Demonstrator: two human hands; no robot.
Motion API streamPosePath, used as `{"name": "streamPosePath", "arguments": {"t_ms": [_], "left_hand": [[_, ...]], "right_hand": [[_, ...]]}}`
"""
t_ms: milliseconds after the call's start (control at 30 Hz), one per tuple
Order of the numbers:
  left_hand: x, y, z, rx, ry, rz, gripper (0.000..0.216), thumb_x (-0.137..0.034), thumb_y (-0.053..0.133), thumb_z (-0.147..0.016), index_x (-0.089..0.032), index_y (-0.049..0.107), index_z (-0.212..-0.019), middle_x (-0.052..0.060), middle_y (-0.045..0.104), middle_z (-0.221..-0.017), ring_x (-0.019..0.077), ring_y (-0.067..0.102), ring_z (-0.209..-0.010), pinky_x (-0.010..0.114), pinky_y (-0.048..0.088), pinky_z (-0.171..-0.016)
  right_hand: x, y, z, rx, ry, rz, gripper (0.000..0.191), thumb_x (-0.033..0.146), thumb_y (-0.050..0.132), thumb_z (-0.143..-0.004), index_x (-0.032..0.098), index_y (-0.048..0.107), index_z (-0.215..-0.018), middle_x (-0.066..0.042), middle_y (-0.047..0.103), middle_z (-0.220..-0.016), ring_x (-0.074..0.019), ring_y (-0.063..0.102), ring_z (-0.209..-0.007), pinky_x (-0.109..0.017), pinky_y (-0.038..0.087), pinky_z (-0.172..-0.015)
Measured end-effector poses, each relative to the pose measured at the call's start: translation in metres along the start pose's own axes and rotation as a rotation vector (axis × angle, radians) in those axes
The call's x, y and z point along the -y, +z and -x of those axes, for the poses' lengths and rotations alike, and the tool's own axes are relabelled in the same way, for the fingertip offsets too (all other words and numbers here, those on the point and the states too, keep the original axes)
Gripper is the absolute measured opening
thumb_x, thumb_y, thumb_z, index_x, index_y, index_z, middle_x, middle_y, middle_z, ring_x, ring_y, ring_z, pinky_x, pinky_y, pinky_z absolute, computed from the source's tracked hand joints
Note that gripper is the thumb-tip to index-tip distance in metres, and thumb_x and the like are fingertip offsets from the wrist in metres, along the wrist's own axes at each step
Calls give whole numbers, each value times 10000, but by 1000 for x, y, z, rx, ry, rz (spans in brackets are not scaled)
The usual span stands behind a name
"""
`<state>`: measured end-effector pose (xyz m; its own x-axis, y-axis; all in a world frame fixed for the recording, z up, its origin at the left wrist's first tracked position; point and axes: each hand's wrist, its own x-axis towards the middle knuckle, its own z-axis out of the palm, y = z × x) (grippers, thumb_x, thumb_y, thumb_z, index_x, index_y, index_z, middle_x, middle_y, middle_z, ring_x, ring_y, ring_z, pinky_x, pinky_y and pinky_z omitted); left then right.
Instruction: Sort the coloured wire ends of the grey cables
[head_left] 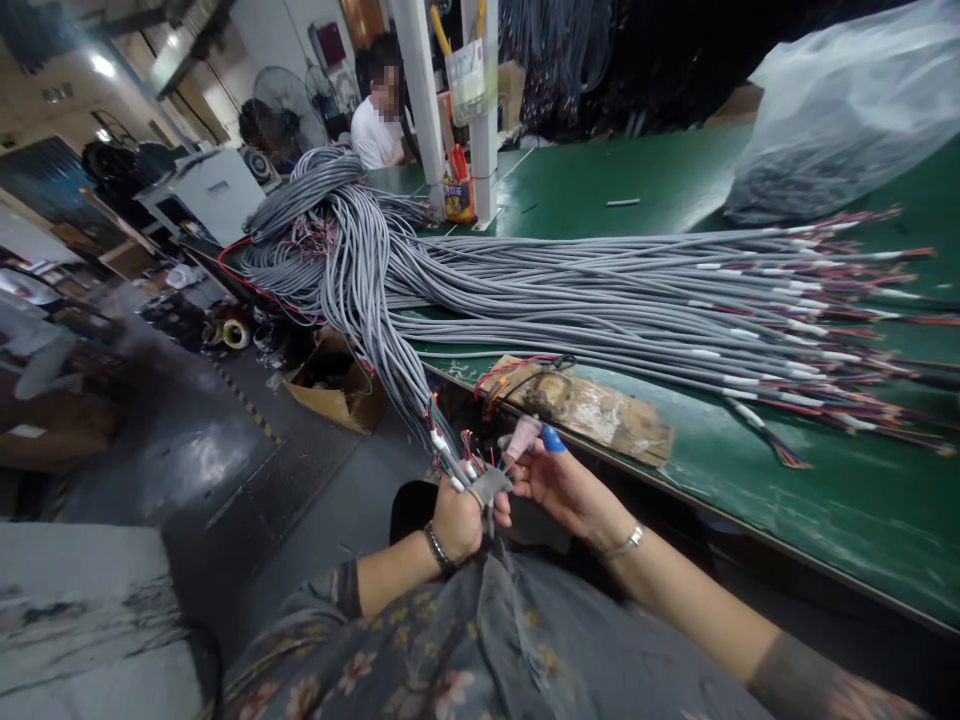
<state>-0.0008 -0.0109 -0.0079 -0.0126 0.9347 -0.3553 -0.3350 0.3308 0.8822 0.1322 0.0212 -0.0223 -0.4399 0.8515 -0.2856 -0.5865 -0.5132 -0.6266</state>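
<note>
My left hand (459,522) is closed around the ends of a bundle of grey cables (409,375), just off the bench edge and close to my body. White sleeves and thin coloured wires (466,455) stick out above the fist. A grey covering wraps a finger there. My right hand (559,485) is beside it, thumb and fingers pinched near the wire ends; whether a wire is between them is too small to tell. One right finger wears a blue fingertip cover (553,439), another a pinkish wrap (523,437).
Many more grey cables (600,290) lie along the green bench (757,500), with stripped ends at right. A worn wooden block (600,410) sits at the bench edge. A plastic bag (847,110) stands at back right, a cardboard box (337,385) below. A person (377,125) sits beyond the post.
</note>
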Motion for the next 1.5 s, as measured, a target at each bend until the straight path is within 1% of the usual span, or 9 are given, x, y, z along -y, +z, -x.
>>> {"name": "streamPosePath", "arguments": {"t_ms": [100,233,500,567,800,1000,1233,1400,1500], "left_hand": [[6,-6,1,31,12,-27,443,-530,752,-538,-146,541,-599,-23,531,-414,71,449,-318,187,380,-343],[9,-9,1,66,27,-96,468,-570,740,-554,-146,549,-610,-24,532,-416,81,470,-328,195,403,-359],[-5,-11,3,242,-61,-308,420,-487,789,-519,-141,555,-562,-9,554,-430,101,513,-351,202,410,-375],[-3,-13,2,228,-52,-285,414,-492,775,-537,-142,558,-566,-9,549,-423,101,508,-349,205,409,-378],[0,-8,1,25,-31,-26,438,-517,766,-491,-153,538,-571,-25,522,-398,77,450,-319,201,381,-354],[-9,3,3,-1,-19,44,409,-471,784,-486,-148,554,-585,-31,527,-410,69,443,-316,194,365,-348],[-11,12,1,-2,8,20,427,-491,779,-491,-140,555,-584,-32,513,-393,73,449,-311,191,366,-347],[-9,12,0,-33,-15,35,439,-487,795,-463,-133,565,-585,-23,536,-402,73,453,-306,187,369,-336],[-8,13,0,-23,-20,34,451,-497,800,-452,-136,565,-587,-25,537,-398,74,455,-304,185,371,-334]], "right_hand": [[1,1,9,40,46,106,422,565,772,-572,174,667,-691,-8,620,-604,-113,545,-532,-235,435,-510],[0,10,17,44,-5,235,315,433,805,-599,190,612,-656,17,612,-526,-116,550,-478,-236,383,-487],[1,16,21,34,-15,369,347,450,801,-577,185,593,-659,14,629,-510,-128,548,-462,-250,357,-490],[1,17,21,-9,-22,368,370,460,818,-539,181,595,-635,25,610,-502,-111,520,-453,-242,353,-483],[-4,7,16,-141,-18,166,362,420,859,-490,176,613,-595,53,550,-522,-64,451,-473,-208,405,-506],[0,-9,1,-111,-18,-7,441,630,700,-624,198,680,-712,-9,637,-660,-105,544,-563,-230,489,-550],[1,1,-11,-120,-149,117,413,596,684,-671,189,667,-735,-6,614,-612,-128,522,-533,-268,463,-519],[-1,2,-6,-346,-394,364,460,645,666,-644,195,603,-573,15,547,-548,-116,460,-509,-261,414,-530],[-2,1,-7,-307,-366,395,512,711,579,-670,203,619,-609,3,552,-550,-141,479,-521,-286,419,-537]]}}
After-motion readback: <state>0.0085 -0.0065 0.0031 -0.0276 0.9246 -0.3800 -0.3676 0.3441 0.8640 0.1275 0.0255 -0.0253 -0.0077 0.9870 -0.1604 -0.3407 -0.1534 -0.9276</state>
